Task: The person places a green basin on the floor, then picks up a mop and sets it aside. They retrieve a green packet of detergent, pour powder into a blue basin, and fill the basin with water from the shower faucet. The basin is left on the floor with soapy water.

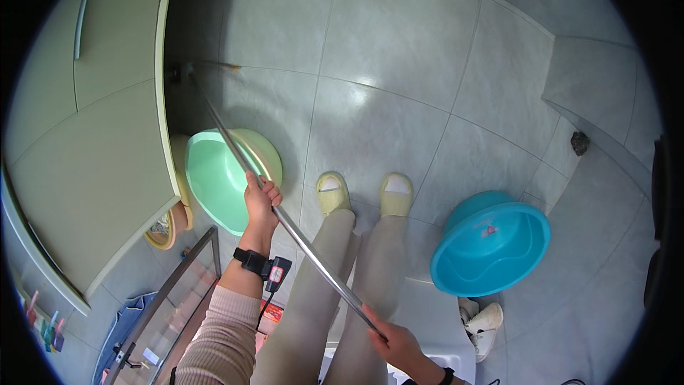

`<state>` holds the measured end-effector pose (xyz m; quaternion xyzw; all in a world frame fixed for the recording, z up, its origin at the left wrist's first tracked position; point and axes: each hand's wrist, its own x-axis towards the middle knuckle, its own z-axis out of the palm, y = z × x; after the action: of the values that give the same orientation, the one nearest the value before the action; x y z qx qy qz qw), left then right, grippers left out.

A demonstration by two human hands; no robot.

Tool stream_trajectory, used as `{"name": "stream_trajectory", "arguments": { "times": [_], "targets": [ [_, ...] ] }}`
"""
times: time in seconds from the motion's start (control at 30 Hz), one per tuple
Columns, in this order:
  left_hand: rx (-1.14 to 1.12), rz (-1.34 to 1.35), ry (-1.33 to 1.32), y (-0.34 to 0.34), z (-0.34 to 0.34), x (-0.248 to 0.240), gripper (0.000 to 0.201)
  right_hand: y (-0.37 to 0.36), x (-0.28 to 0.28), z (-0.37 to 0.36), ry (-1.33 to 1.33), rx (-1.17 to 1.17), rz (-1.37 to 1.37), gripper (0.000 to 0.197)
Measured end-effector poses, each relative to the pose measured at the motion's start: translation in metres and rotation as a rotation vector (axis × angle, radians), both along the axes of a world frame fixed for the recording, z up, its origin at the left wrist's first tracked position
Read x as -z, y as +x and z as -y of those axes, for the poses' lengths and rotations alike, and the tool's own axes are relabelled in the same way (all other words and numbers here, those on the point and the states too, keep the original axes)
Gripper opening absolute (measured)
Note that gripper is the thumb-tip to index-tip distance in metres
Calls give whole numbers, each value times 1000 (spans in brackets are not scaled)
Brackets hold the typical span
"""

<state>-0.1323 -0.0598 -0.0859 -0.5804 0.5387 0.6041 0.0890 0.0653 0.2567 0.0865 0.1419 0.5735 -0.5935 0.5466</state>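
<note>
A long silvery metal pole [308, 248] slants across the view, from near my right hip up toward the shadow beside the cabinet. My left hand [262, 199] is closed around its middle, beside the green basin [214, 178]. Near the pole's lower end, my right hand [399, 346] grips it, fingers partly hidden. The far end reaches the floor by the cabinet's foot, where a thin dark strip with an orange tip [235, 67] shows; its kind is hard to make out. The pole passes over the green basin, which stands tilted on its side against another pale basin.
A beige cabinet [107, 171] rises at the left. To the right, a blue basin [491, 249] leans on edge, with white shoes [486, 328] below it. A glass-panelled frame [178, 299] stands lower left. My slippers [332, 192] are on grey floor tiles [377, 121].
</note>
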Motion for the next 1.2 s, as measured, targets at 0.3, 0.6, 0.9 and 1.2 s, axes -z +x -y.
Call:
{"name": "stream_trajectory", "arguments": {
  "times": [0.3,0.6,0.9,1.2],
  "targets": [
    [150,31,-102,-6,8,-5,39,12,1,27,-154,287,72,56],
    [287,32,-114,42,-29,-34,31,63,-27,8,-377,420,645,55],
    [401,98,-333,35,-16,13,26,41,0,27,55,1,183,49],
    [453,163,-470,-24,63,52,26,-2,41,86,48,152,-42,48]
  ]
}}
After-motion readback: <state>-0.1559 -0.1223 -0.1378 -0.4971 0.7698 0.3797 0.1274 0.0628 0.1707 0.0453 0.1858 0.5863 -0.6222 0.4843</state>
